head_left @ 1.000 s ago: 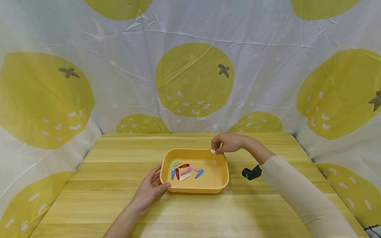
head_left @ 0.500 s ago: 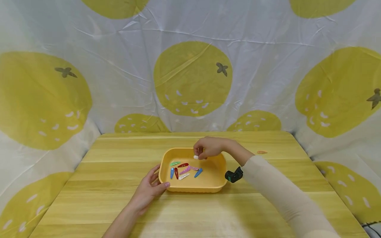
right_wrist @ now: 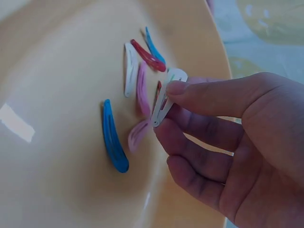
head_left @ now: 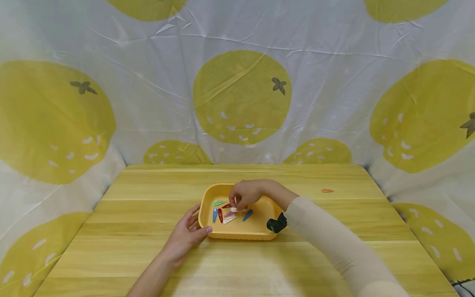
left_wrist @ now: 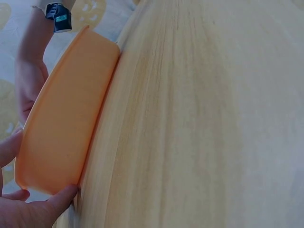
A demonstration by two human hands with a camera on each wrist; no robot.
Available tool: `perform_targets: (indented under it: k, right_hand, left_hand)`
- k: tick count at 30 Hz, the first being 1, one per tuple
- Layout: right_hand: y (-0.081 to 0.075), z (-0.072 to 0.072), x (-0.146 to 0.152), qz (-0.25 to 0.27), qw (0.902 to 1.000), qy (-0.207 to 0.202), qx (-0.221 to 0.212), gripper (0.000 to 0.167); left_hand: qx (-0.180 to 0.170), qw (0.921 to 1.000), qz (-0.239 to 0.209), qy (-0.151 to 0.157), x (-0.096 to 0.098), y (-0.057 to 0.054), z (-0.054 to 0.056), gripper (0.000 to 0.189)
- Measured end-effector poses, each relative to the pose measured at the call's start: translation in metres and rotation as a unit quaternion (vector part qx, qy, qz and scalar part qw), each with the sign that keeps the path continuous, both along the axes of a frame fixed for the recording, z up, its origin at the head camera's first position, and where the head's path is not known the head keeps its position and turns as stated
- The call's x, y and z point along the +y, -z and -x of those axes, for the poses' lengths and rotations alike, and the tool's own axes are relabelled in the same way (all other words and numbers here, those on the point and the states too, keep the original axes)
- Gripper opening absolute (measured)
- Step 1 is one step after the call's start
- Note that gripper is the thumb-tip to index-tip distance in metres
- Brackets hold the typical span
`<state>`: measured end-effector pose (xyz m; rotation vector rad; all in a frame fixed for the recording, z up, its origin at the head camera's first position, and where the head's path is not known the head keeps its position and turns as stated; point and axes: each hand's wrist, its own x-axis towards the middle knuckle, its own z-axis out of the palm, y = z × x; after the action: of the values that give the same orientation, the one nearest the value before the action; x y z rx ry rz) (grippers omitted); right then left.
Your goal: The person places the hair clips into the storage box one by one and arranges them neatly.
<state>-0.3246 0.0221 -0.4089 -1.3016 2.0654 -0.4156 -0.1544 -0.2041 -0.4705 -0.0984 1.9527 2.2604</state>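
My right hand [head_left: 246, 193] is over a shallow yellow plastic basin [head_left: 241, 236], pinching a white snap hair clip [right_wrist: 161, 105] between thumb and fingers. Below it in the basin lie several more clips: a green one [head_left: 218, 203], two blue, two red, two pink and a white one [head_left: 229, 220]. The larger-looking blue clip [right_wrist: 114, 142] lies apart from the cluster in the right wrist view. At the basin's left end, my left hand [head_left: 187, 237] grips the wall, thumb on the rim and fingers outside. My right hand partly hides the red and pink clips in the head view.
An orange hair clip [head_left: 327, 190] lies on the wood-grain table [head_left: 111, 231], right of the basin and towards the back. A dark device [head_left: 276, 223] on the right wrist overlaps the basin's right end. A fruit-print curtain [head_left: 163, 90] hangs behind the table.
My right hand has moved left and down from the basin's back right rim to above the clips, carrying the white clip. The orange clip has come out from behind the arm. My left hand stays put.
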Motion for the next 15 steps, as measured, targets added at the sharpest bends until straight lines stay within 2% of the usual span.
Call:
perform_targets:
  k: [7,15]
  right_hand:
    - [0.012,0.0,-0.01,-0.015,0.9993,-0.009,-0.033,0.011]
    - [0.012,-0.005,-0.019,-0.042,0.9982,-0.037,-0.024,0.01]
  left_hand:
    - [0.001,1.0,0.003,0.003,0.0,0.0,0.0,0.085]
    - [0.0,1.0,0.002,0.004,-0.001,-0.001,0.0,0.085]
